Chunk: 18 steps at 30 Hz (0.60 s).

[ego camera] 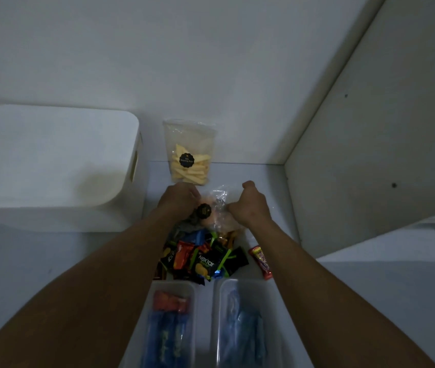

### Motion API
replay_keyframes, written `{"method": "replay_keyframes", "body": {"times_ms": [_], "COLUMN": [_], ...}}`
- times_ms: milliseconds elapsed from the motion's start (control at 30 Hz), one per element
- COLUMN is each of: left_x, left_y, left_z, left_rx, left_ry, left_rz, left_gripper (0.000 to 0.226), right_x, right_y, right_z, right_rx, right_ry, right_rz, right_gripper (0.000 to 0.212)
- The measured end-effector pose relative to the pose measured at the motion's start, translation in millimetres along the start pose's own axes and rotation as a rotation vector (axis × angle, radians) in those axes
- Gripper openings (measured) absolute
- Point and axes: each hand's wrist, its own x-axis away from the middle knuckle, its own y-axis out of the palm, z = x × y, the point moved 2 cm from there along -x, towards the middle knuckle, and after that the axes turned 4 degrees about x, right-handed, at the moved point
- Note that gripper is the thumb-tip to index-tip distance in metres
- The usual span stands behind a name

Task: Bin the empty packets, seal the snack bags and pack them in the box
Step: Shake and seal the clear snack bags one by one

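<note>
Both hands hold a clear snack bag [217, 208] with orange snacks and a round black sticker, lying on the white shelf. My left hand [179, 199] grips its left side by the sticker; my right hand [249, 205] grips its right side, fingers curled. Behind it a second clear bag of yellow sticks [189, 158] stands upright against the back wall. A heap of small dark, red and blue snack packets [200, 257] lies just in front of the held bag. A red packet [261, 261] lies apart on the right.
A large white lidded box [51, 166] stands at the left. Two clear plastic tubs sit at the near edge: the left tub [192, 288] with orange and blue packets, the right tub [221, 290] with blue ones. A white side wall [370, 155] closes the right.
</note>
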Motion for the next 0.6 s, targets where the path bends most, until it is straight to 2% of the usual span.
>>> {"method": "replay_keyframes", "body": {"times_ms": [100,167,300,467,600], "left_x": [4,9,27,62,100], "left_y": [-10,-18,-41,-82,-119], "left_z": [-1,1,13,39,71], "left_rx": [0.049,0.071,0.1,0.133,0.183], "left_ry": [0.01,0.012,0.041,0.092,0.148], "left_rz": [0.007,0.015,0.039,0.072,0.089], "left_gripper": [0.024,0.019,0.016,0.004,0.017], "right_x": [7,14,32,73,108], "right_y": [-6,-13,-33,-76,-110], "right_z": [-3,-7,-18,-54,-87], "right_rx": [-0.063,-0.163,-0.415,-0.529,-0.565], "right_ry": [0.03,0.032,0.032,-0.108,-0.257], "right_rz": [0.0,0.0,-0.007,0.049,0.09], "right_gripper": [0.038,0.023,0.014,0.011,0.006]}}
